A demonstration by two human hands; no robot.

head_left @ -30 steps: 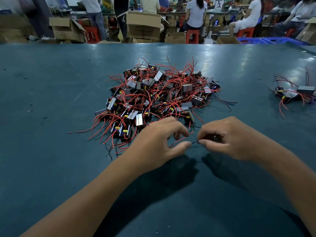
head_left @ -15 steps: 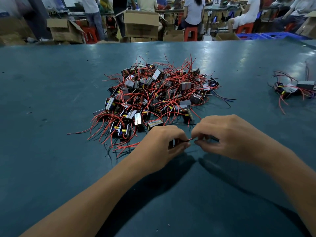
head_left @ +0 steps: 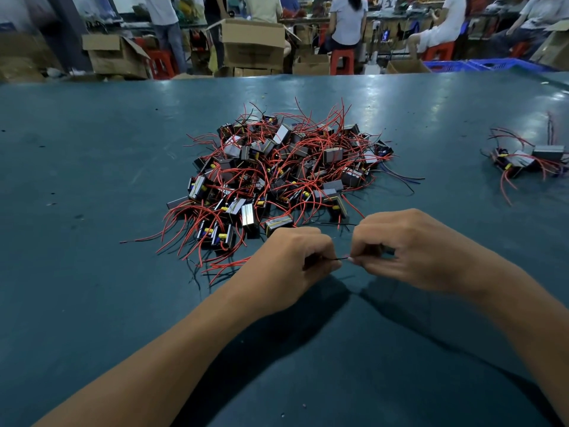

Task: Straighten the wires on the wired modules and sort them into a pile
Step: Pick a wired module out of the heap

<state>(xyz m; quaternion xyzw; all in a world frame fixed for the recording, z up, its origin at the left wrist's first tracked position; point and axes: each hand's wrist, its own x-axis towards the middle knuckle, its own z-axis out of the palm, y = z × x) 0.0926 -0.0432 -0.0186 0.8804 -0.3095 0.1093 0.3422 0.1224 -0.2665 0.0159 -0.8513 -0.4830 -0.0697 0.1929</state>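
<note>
A big heap of small black wired modules (head_left: 286, 174) with tangled red and black wires lies in the middle of the green table (head_left: 92, 272). Just in front of it, my right hand (head_left: 409, 251) is closed around one module, which is mostly hidden in the fist. My left hand (head_left: 292, 266) pinches that module's thin black wire (head_left: 337, 258), stretched short between the two hands. A small pile of a few modules (head_left: 523, 160) with red wires lies at the far right.
Beyond the table's far edge stand open cardboard boxes (head_left: 252, 41), red stools (head_left: 341, 60) and a blue crate (head_left: 480, 64). Several people sit or stand there with their backs turned.
My hands have drawn closer together and slightly toward the heap. The left hand's fingers have closed onto the black wire, which now spans a shorter gap.
</note>
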